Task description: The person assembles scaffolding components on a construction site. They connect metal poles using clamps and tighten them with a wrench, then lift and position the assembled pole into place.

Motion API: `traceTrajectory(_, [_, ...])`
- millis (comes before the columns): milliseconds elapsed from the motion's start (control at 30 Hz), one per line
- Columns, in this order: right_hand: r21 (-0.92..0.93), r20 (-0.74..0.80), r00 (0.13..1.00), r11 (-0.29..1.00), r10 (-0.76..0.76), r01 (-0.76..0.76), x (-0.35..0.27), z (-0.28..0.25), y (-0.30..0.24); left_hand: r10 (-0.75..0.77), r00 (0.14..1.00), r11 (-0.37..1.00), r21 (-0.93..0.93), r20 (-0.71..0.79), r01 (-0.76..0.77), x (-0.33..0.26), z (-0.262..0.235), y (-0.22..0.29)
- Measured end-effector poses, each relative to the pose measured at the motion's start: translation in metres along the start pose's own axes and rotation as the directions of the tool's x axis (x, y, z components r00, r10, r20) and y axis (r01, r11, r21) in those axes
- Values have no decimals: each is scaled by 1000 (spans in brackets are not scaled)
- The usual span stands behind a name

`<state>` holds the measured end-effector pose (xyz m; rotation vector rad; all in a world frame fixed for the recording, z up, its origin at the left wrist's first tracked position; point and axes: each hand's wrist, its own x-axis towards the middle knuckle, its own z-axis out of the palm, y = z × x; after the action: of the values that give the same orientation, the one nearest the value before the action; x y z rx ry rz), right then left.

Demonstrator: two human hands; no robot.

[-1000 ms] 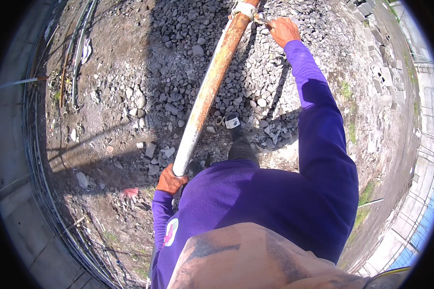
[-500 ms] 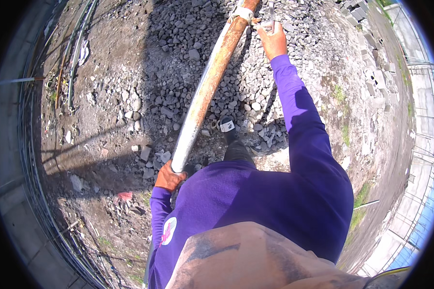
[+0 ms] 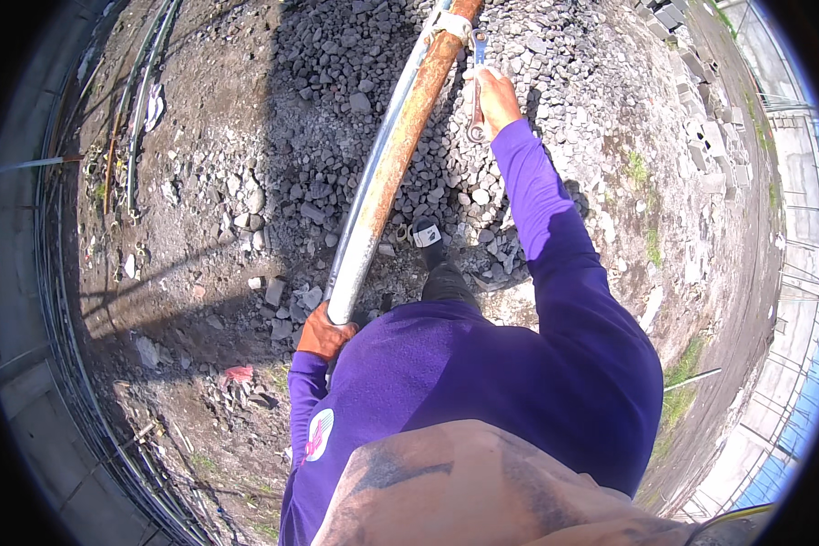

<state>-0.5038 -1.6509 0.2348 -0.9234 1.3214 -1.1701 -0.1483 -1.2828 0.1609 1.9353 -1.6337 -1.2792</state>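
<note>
I'm seeing the left hand (image 3: 323, 332) closing round the lower end of a long rusty pipe (image 3: 387, 168), fingers wrapped, right by the purple-sleeved chest. The right hand (image 3: 496, 96) is reaching far up, gripping a metal wrench (image 3: 476, 86) that's hanging just beside the pipe, near a pale band (image 3: 452, 23) at the pipe's upper stretch; whether the wrench head is touching anything there I can't tell. The pipe is running up from the left hand over a heap of grey rubble (image 3: 355, 91). Risks, as I'm judging it: the pipe is being steadied low down by one hand only, so it could be swinging or sliding out; the wrench grip looks stretched at full arm, so it could be slipping and dropping onto the stones; footing on loose rock by the dark shoe (image 3: 428, 237) may be shifting. Labels: a round white-and-pink badge (image 3: 318, 435) sitting on the left sleeve, a small white patch on the shoe; a pink scrap (image 3: 238, 373) lying on the dirt at left.
</note>
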Motion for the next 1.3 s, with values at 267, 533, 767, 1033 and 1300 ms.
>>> traceTrajectory(267, [221, -66, 990, 969, 127, -109, 1, 34, -8, -22, 1000, 999, -33, 3, 22, -5, 0, 4])
traceTrajectory(533, [410, -119, 975, 904, 186, -122, 3, 38, 10, -78, 996, 995, -58, 38, 80, -3, 1, 10])
traceTrajectory(767, [46, -164, 969, 982, 187, -182, -1, -1, -7, -55, 998, 997, -57, 41, 58, -2, -7, 6])
traceTrajectory(1033, [-430, -101, 994, 903, -39, -8, 45, -51, -12, -94, 996, 994, -50, 5, 94, -6, -24, 10])
traceTrajectory(1300, [-860, 459, 864, 141, -204, 490, 129, -101, -86, -162, 985, 987, 3, 67, 162, -11, -38, 30])
